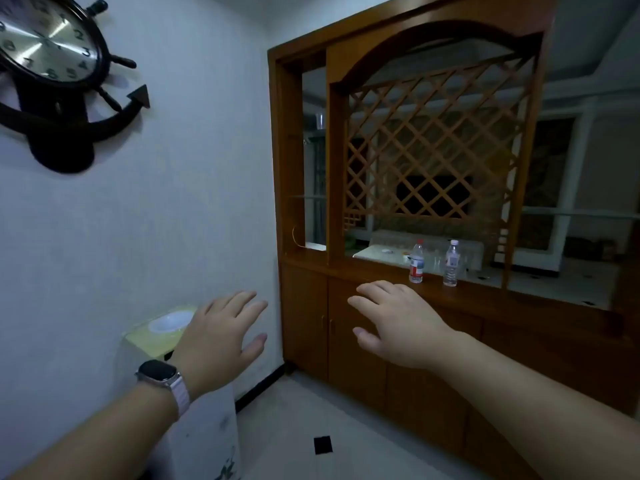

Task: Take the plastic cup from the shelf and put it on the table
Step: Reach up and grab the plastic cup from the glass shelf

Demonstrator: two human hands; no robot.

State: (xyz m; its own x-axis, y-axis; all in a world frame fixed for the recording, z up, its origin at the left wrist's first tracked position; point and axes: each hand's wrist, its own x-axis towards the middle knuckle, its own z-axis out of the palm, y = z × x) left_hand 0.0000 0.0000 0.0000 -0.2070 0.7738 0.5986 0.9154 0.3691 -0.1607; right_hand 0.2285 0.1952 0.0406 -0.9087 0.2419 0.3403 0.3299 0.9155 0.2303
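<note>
Two hands, left hand (221,336) and right hand (398,323), were spread and held nothing before the wooden cabinet (408,188). Plastic cup (320,120) stood on its upper-left glass shelf. Two bottles (416,262) lined the ledge; labels unreadable.

Both hands raised palm-down, fingers spread, holding nothing: left hand (221,336) with a watch (160,373) on the wrist, right hand (398,323) in front of the cabinet (363,341). Clear cup (320,120) high on a glass shelf (313,130) in the narrow left bay, well above the hands. Two bottles (416,262) upright on the cabinet ledge, near each other, below the lattice (436,147). Clock (48,39) on the wall at upper left. Small table (152,336) under the left hand, white dish (169,322) on it.
</note>
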